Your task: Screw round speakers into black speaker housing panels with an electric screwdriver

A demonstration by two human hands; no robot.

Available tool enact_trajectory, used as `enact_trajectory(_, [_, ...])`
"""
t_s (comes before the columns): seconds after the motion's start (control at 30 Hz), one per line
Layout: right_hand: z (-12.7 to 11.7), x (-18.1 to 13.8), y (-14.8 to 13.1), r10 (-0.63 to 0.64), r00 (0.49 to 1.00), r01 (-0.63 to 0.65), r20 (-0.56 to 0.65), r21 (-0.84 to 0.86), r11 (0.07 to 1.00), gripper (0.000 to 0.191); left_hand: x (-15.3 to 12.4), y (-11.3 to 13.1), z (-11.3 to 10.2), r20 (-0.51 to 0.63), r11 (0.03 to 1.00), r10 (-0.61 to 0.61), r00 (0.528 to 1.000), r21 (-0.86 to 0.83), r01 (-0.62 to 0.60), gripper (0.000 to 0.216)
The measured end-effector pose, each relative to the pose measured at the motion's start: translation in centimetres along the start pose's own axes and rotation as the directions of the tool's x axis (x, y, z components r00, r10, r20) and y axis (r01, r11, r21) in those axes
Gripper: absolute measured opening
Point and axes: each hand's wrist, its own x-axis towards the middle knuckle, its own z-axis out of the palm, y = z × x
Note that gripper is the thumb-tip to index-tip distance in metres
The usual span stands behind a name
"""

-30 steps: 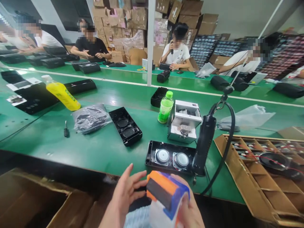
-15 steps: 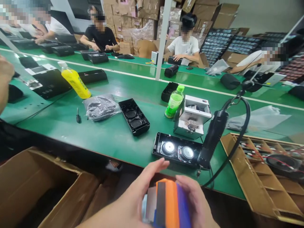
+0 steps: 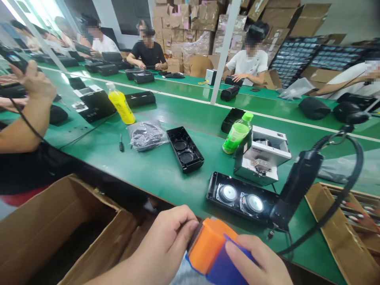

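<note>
Near, the frame crops the orange-and-blue plastic dispenser [image 3: 215, 249]; a black cylindrical power tool [image 3: 301, 186] partly hides the right end of the black rectangular speaker housing [image 3: 240, 210].

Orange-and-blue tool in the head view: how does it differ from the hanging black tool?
Colour: the orange-and-blue tool is bright, while the black tool is dark.
Support: the right hand grips the orange-and-blue tool, with the left hand at its dark edge; the black tool hangs with no hand on it.
Shape: the orange-and-blue tool looks blocky, the black tool long and narrow.
</note>
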Motion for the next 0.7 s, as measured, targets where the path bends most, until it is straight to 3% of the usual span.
enact_trajectory(0.27, [0.2, 3.4, -1.4, -0.019, 0.993, 0.042, 0.120, -0.188, 0.981, 0.071, -0.3, -0.2, -7.0, -0.298, 0.977, 0.063, 0.953, 0.214, 0.002, 0.048])
enact_trajectory(0.5, [0.7, 7.5, -3.1, -0.263, 0.929, 0.350, 0.259, -0.391, 0.851, 0.088, -1.0, -0.7, -11.7, -0.396, 0.912, 0.184, 0.900, 0.409, -0.006, 0.045])
enact_trajectory(0.7, [2.3, 10.8, -5.0, -0.335, 0.897, 0.439, 0.287, -0.499, 0.747, 0.065, -1.7, -0.6, -14.2, -0.438, 0.875, 0.243, 0.866, 0.484, -0.001, 0.042])
